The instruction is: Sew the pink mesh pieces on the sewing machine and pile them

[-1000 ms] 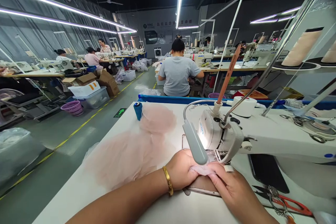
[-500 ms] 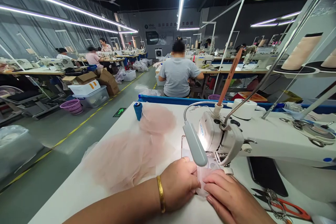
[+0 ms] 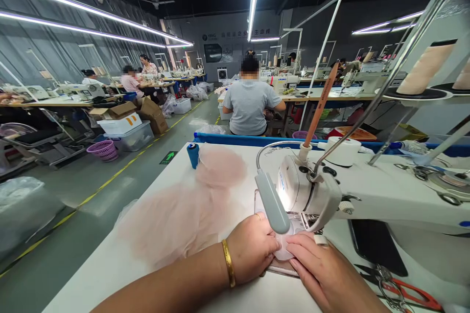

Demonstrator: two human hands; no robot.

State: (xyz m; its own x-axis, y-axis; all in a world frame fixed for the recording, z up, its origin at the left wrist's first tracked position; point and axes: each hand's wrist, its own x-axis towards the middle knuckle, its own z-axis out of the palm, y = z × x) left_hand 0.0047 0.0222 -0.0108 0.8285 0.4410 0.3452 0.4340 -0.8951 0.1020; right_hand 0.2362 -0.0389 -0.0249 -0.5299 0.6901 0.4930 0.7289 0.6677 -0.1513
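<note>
From my remote seat, sheer pink pieces point(image 3: 172, 220) lie at left. The left hand point(image 3: 251, 247) has its fingers curled, pinching one edge of the pale cloth point(image 3: 283, 253); the cloth sits between both hands, just before the sewing machine point(image 3: 312, 181). The lamp point(image 3: 273, 203) covers its far end, and I can't make out the needle. The right hand point(image 3: 323, 269) seems to pinch the other edge, fingers together. Uneven pulling could pucker thin cloth; reaching forward could endanger fingertips. The scissors point(image 3: 414, 294) lie rightmost, partly hidden.
</note>
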